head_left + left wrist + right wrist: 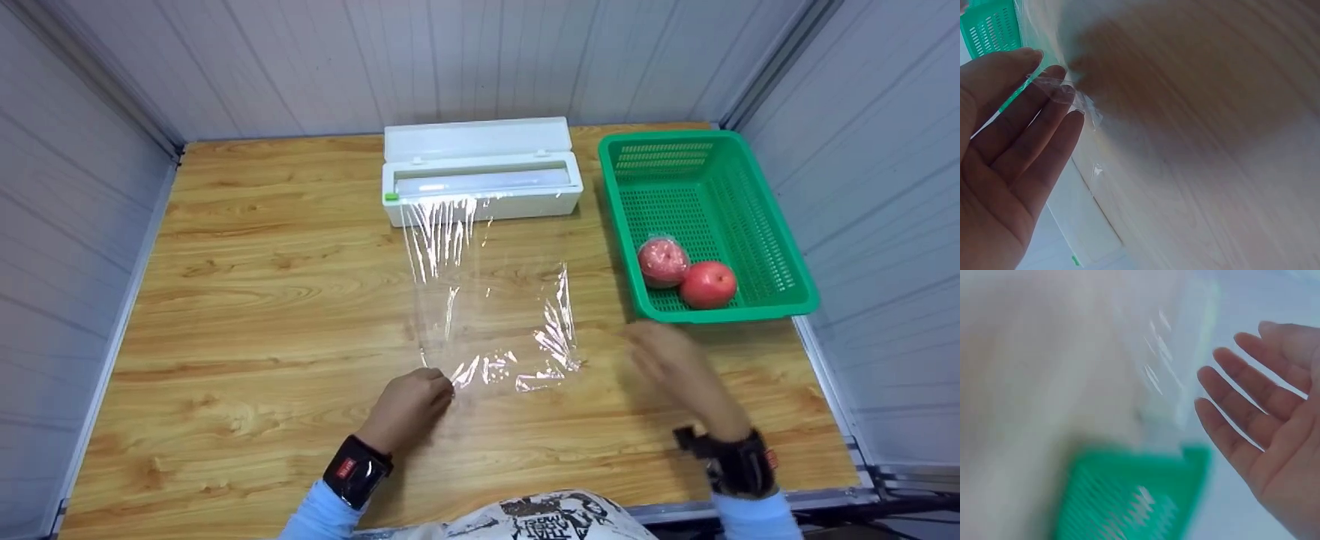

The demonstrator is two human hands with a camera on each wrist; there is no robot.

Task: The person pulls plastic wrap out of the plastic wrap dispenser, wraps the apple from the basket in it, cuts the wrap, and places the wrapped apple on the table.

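— Fingers curled, the left hand (409, 405) pinches the clear plastic film (489, 292) at its near-left corner!
— The right hand (671, 361)?
— Empty, fingers spread; nearer the bare round red apple (709, 285), ahead-right inside the green plastic basket (731, 316).

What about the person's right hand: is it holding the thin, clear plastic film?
No, the right hand is empty, its fingers slightly apart with nothing between them.

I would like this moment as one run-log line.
left hand: pinches clear film | right hand: holds nothing, near green basket | basket: wrapped fruit, red fruit | white dispenser: lid up
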